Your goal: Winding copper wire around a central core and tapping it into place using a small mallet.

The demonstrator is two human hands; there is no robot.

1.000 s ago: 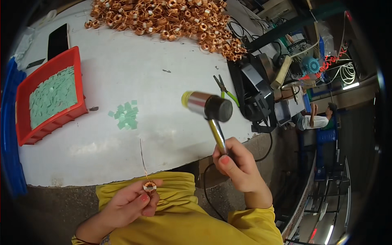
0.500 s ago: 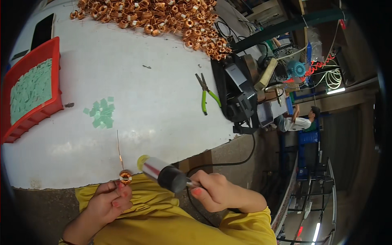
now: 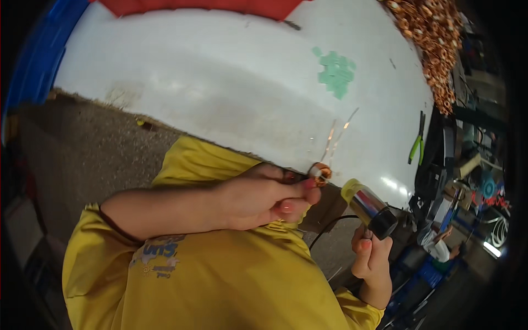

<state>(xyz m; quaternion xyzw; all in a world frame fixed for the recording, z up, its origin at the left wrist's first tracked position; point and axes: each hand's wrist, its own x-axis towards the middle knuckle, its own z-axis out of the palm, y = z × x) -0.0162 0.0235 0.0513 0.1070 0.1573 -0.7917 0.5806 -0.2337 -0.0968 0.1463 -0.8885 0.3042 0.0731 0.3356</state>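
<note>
My left hand (image 3: 264, 198) pinches a small copper-wound ring coil (image 3: 321, 172) at the table's front edge. Two thin wire leads rise from the coil and point away over the white tabletop. My right hand (image 3: 374, 256) is wrapped round the thin handle of a mallet (image 3: 367, 204), which has a yellow face, a shiny middle and a black face. The mallet's head is beside the coil, to its right and apart from it. A loose patch of small green squares (image 3: 335, 74) lies beyond the coil.
Green-handled pliers (image 3: 418, 144) lie at the table's right side. A heap of copper coils (image 3: 432, 41) covers the far right. At the far edge is a red bin (image 3: 203, 6); a blue bin (image 3: 38, 52) stands at the left. Another person (image 3: 437, 247) is in the right background.
The view has swung left, so the table things appear farther right. Both hands keep their holds. The coil has turned, and two leads show where one did before.
</note>
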